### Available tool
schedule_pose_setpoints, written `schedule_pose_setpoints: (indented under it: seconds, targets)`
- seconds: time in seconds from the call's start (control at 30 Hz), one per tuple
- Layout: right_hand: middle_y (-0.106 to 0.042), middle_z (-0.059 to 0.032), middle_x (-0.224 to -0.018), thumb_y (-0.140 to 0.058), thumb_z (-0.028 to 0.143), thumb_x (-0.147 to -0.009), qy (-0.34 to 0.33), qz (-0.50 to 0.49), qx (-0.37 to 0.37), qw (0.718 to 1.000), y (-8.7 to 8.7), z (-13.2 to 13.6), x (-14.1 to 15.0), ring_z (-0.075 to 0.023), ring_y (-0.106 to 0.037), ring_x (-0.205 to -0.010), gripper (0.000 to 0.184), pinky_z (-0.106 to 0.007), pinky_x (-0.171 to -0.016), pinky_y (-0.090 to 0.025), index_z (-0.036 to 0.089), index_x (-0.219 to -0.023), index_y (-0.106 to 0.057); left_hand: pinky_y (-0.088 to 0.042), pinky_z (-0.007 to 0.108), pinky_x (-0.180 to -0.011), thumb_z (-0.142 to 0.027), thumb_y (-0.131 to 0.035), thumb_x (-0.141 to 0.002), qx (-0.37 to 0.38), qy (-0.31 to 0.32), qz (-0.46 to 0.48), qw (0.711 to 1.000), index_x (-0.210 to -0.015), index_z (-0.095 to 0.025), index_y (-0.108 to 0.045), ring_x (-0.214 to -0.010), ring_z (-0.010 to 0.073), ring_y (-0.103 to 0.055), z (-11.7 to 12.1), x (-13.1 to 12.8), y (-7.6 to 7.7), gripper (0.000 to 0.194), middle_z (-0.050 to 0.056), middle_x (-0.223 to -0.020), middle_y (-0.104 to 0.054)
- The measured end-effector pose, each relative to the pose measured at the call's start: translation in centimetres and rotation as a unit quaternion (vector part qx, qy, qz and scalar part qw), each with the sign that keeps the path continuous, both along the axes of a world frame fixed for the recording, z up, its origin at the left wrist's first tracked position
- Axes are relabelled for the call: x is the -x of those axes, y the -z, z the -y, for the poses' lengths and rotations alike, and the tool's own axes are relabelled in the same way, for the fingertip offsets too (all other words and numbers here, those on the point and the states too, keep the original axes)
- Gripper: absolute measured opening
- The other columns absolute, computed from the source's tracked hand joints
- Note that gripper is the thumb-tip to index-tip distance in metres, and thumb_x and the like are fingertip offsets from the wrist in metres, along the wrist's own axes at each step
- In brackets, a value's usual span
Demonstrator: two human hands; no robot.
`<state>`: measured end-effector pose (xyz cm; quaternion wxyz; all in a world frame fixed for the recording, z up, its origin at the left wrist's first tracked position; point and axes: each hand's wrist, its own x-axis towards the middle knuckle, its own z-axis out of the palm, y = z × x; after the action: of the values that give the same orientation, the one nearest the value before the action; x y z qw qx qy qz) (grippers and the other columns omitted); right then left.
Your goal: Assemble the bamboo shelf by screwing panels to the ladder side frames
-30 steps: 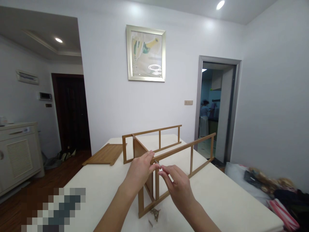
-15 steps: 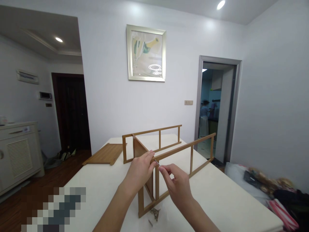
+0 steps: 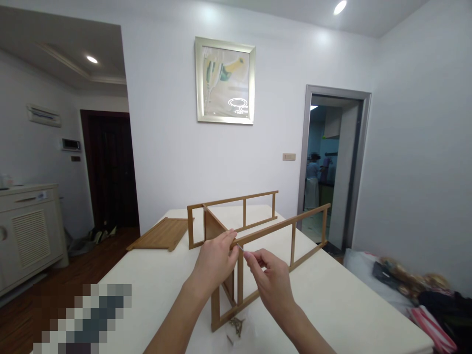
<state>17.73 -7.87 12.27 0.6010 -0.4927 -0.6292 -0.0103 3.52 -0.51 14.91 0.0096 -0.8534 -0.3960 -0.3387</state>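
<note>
A brown wooden rack frame (image 3: 287,222) lies on its side on the white table (image 3: 324,309), its two ladder-like sides joined by a shelf panel (image 3: 213,227). My left hand (image 3: 217,258) is closed over the near corner where the panel meets the closer side. Between the thumb and fingers of my right hand (image 3: 272,275) is a thin metal rod (image 3: 241,248), its far end against the near side's upper rail by my left fingertips. That end's exact fit is hidden. Several brass-coloured screws (image 3: 236,324) lie on the tabletop below the frame.
A loose slatted wooden board (image 3: 160,235) lies at the table's far left. Clothes and bags (image 3: 416,282) are piled beyond the right edge. A white cabinet (image 3: 31,231) stands at left. Another person (image 3: 312,179) is in the room past the doorway.
Both hands stay at the same corner, with the rod turned very slightly at most. The view has shifted a little; the frame and board have not moved.
</note>
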Motion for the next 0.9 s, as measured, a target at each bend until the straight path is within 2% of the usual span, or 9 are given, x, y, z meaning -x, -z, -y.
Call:
schedule_pose_setpoints:
  seconds: [0.27,0.63,0.7,0.8,0.9]
  targets:
    - [-0.053,0.0028,-0.051,-0.053,0.050,-0.094,0.000,-0.031,0.047,0.998,-0.1,-0.1,0.0,-0.0109,-0.045,-0.047,0.046,-0.024,-0.048,-0.034,0.020,-0.059,-0.055,-0.045,0.038,-0.109,-0.024,-0.047,-0.091,-0.008,0.005,0.004,1.000,-0.129,-0.018,-0.061,-0.125,0.0206,-0.059,0.0,0.0,0.0,0.041,0.007,-0.136,-0.061]
    - [-0.052,0.0031,-0.049,-0.052,0.056,-0.092,-0.031,-0.099,0.108,0.989,-0.7,-0.3,0.2,-0.0117,-0.047,-0.048,0.048,-0.024,-0.050,-0.036,0.021,-0.059,-0.048,-0.046,0.037,-0.108,-0.023,-0.046,-0.091,-0.015,0.004,0.006,1.000,-0.128,-0.018,-0.062,-0.124,0.0201,-0.059,0.2,0.0,0.0,0.040,0.007,-0.135,-0.062]
    - [-0.055,0.0028,-0.052,-0.054,0.055,-0.091,-0.055,-0.126,0.111,0.984,-0.6,-0.4,0.2,-0.0126,-0.051,-0.049,0.043,-0.024,-0.050,-0.040,0.021,-0.065,-0.052,-0.046,0.036,-0.108,-0.024,-0.046,-0.091,-0.013,0.003,0.004,1.000,-0.128,-0.018,-0.062,-0.125,0.0199,-0.059,0.2,0.0,0.0,0.041,0.007,-0.136,-0.062]
    - [-0.062,0.0020,-0.061,-0.058,0.048,-0.092,-0.088,-0.145,0.072,0.983,0.1,-0.6,0.0,-0.0148,-0.060,-0.056,0.028,-0.026,-0.055,-0.048,0.020,-0.089,-0.061,-0.045,0.036,-0.108,-0.024,-0.045,-0.092,-0.011,0.003,0.001,1.000,-0.129,-0.018,-0.061,-0.125,0.0195,-0.059,0.2,0.1,0.0,0.041,0.006,-0.136,-0.062]
    - [-0.067,-0.0005,-0.074,-0.056,0.035,-0.095,-0.085,-0.067,0.003,0.994,0.8,-0.7,-0.3,-0.0149,-0.064,-0.065,0.016,-0.026,-0.061,-0.052,0.021,-0.096,-0.063,-0.044,0.035,-0.109,-0.023,-0.045,-0.091,-0.010,0.007,0.001,1.000,-0.128,-0.018,-0.062,-0.126,0.0193,-0.058,0.1,0.1,0.0,0.041,0.006,-0.136,-0.061]
